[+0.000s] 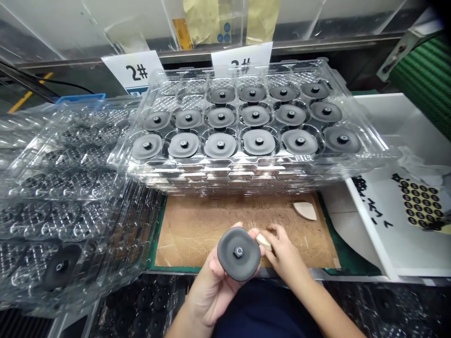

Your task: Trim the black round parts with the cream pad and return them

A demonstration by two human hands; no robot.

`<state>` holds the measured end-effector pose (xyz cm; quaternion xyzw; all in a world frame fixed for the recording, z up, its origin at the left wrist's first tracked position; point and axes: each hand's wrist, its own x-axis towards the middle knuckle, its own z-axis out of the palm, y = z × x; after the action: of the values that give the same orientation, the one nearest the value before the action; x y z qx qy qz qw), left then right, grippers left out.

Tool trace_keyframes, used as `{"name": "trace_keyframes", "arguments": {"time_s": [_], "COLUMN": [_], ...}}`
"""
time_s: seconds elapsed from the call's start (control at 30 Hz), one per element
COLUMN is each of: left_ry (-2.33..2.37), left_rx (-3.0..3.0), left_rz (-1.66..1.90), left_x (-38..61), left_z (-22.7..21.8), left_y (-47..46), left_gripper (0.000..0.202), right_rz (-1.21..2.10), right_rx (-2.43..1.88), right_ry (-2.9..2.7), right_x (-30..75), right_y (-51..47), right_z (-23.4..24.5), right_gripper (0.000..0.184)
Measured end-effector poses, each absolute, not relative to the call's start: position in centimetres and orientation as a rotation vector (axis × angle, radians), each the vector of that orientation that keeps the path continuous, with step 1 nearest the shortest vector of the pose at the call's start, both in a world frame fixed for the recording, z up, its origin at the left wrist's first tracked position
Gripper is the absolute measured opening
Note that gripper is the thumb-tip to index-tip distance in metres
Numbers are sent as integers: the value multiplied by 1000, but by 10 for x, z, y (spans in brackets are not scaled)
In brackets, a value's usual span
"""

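Observation:
My left hand [211, 286] grips a round dark grey rubber disc [238, 254] with a small hub in its middle, held face up over the near edge of a brown board [197, 225]. My right hand [283, 253] is closed on a small beige wedge-shaped piece [263, 241], pressed against the disc's right rim. Behind the board stands a stack of clear plastic trays [373, 141]; the top one holds several identical grey discs [259, 141] in round pockets.
Clear trays [70, 188] lie piled at the left, one with a black disc [60, 267]. A second beige wedge [305, 210] rests on the board. A white bin [405, 126] at the right holds a sheet of small black rings [421, 205]. Labels "2#" [136, 71] and "3#" stand behind.

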<state>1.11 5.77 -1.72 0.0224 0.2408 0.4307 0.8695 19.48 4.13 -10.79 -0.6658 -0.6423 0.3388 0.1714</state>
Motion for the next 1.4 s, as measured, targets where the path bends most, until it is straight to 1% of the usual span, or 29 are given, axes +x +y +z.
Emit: {"name": "trace_keyframes", "arguments": {"time_s": [0.1, 0.53, 0.73, 1.17, 1.4], "left_ry": [548, 596, 567, 608, 586], "left_rx": [40, 40, 53, 31, 39], "left_rz": [906, 902, 901, 914, 933], "left_x": [13, 13, 11, 11, 10], "left_z": [-17, -13, -13, -13, -11], "left_y": [57, 55, 54, 51, 51], "left_gripper": [55, 57, 56, 57, 54], "right_rz": [957, 1064, 1078, 1104, 1106], "right_rx": [-1895, -1779, -1728, -1764, -1743], "right_ry": [-1818, -1832, -1854, -1831, -1792], "right_x": [193, 192, 186, 187, 181], "right_y": [40, 38, 36, 35, 35], "right_z": [-109, -96, -95, -99, -95], "right_gripper": [33, 35, 31, 31, 31]}}
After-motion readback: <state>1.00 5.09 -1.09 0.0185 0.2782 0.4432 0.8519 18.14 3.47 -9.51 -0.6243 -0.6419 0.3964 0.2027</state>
